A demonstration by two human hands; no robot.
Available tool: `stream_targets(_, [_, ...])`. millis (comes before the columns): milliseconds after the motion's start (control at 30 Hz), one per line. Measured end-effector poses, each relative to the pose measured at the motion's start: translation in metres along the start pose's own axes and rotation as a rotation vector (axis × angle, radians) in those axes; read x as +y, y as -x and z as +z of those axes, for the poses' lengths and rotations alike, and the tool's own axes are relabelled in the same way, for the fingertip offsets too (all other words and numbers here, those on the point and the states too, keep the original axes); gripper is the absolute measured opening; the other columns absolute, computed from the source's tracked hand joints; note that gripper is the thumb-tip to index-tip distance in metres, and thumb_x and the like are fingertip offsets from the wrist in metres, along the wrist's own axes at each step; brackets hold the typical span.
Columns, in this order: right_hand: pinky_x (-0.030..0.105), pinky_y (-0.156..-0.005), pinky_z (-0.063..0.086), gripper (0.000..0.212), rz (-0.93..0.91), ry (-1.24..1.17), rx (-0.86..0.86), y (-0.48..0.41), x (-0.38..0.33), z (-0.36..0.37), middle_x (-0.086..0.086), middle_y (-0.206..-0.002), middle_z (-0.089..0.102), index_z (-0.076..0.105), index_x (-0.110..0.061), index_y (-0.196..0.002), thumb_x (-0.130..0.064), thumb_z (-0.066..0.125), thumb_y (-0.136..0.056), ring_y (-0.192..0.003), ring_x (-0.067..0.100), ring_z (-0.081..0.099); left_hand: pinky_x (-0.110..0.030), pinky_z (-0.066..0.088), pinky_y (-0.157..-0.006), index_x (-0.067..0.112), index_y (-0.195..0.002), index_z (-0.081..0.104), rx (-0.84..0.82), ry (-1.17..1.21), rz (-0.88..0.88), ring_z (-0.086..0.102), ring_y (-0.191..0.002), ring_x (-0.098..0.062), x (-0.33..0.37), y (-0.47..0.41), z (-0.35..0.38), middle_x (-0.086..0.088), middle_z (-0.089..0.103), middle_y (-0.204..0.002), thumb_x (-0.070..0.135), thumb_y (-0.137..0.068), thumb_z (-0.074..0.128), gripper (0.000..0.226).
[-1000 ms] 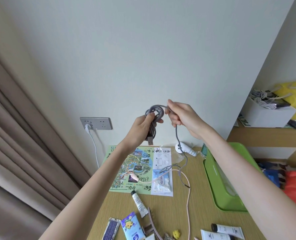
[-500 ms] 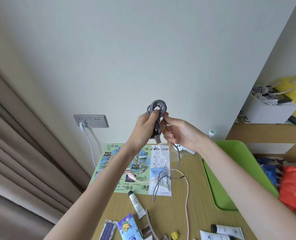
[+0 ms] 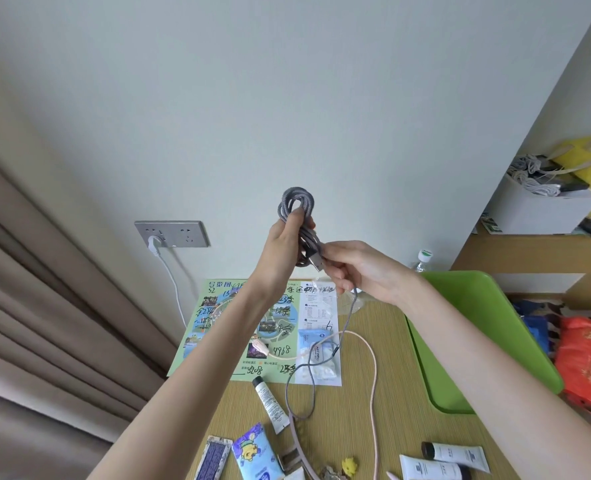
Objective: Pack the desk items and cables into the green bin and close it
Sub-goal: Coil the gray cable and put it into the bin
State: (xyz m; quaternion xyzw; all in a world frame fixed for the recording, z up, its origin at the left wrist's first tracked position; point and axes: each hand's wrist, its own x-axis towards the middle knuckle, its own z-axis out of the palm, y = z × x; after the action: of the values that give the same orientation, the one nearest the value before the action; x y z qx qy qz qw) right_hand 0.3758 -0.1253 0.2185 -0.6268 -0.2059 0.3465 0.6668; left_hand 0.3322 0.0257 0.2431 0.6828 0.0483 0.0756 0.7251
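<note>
Coiling step: the person holds a grey braided cable (image 3: 297,206) up in front of the wall, above the far part of the desk (image 3: 384,341).
Left hand: the left hand (image 3: 283,244) has its fingers curled tight around the wound loops, which stand up out of the fist as an upright oval.
Right hand: the right hand (image 3: 360,271) pinches the cable just below the coil, touching the bundle beside the metal USB plug (image 3: 316,263); the fingers are pressed together on the strand.
Loose tail: from the right hand's fingers the unwound length drops almost straight down, then loops on the desk near a white tube (image 3: 270,401).
Key relation: the slack lies below and nearer than the coil, so the next wrap likely means drawing it upward; the right hand is nearer to it.
Green bin: the green bin (image 3: 477,341) sits open on the right side of the desk, below and right of both hands.
Other cable: a pink cable (image 3: 373,375) lies on the desk, crossing the grey tail; a snag looks possible.
Progress: early, I judge, with many items left out on the desk.
</note>
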Motion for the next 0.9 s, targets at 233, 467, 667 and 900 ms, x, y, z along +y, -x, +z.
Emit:
stream_targets(233, [0.025, -0.055, 0.04, 0.034, 0.039, 0.135, 0.092, 0.0, 0.017, -0.013, -0.001, -0.051, 0.034, 0.056, -0.018, -0.061, -0.038, 0.068, -0.086, -0.047, 0.014, 0.029, -0.024, 0.041, -0.058, 0.016, -0.081, 0.052, 0.042, 0.426, -0.126, 0.05, -0.053, -0.009, -0.007, -0.012, -0.016, 0.005, 0.054, -0.067, 0.028, -0.102, 0.037, 0.028])
stream_targets(467, [0.019, -0.055, 0.041, 0.055, -0.067, 0.243, 0.286, 0.004, -0.002, -0.025, 0.004, -0.051, 0.019, 0.033, -0.021, -0.047, -0.044, 0.063, -0.087, -0.048, 0.018, 0.02, -0.021, 0.036, -0.049, 0.018, -0.08, 0.054, 0.114, 0.041, -0.1, 0.041, -0.054, -0.011, -0.015, -0.012, -0.036, 0.003, 0.045, -0.066, 0.036, -0.101, 0.04, 0.031])
stream_targets(667, [0.023, -0.058, 0.041, 0.025, -0.116, 0.163, 0.13, 0.003, -0.023, -0.028, -0.001, -0.058, 0.031, 0.058, -0.019, -0.063, -0.026, 0.061, -0.087, -0.05, 0.013, 0.027, -0.008, 0.032, -0.041, 0.008, -0.096, 0.056, 0.018, -0.368, -0.002, 0.035, -0.04, 0.0, -0.024, -0.006, -0.041, 0.004, 0.037, -0.061, 0.041, -0.103, 0.037, 0.039])
stream_targets(900, [0.02, -0.054, 0.041, 0.013, -0.178, 0.372, 0.172, -0.002, -0.032, -0.013, -0.003, -0.06, 0.045, 0.066, -0.012, -0.085, -0.017, 0.059, -0.094, -0.048, 0.009, 0.035, -0.025, 0.039, -0.102, 0.017, -0.123, 0.056, -0.31, -0.484, 0.018, 0.053, -0.11, -0.008, -0.028, 0.006, -0.029, -0.001, 0.062, -0.119, 0.05, -0.1, 0.031, 0.048])
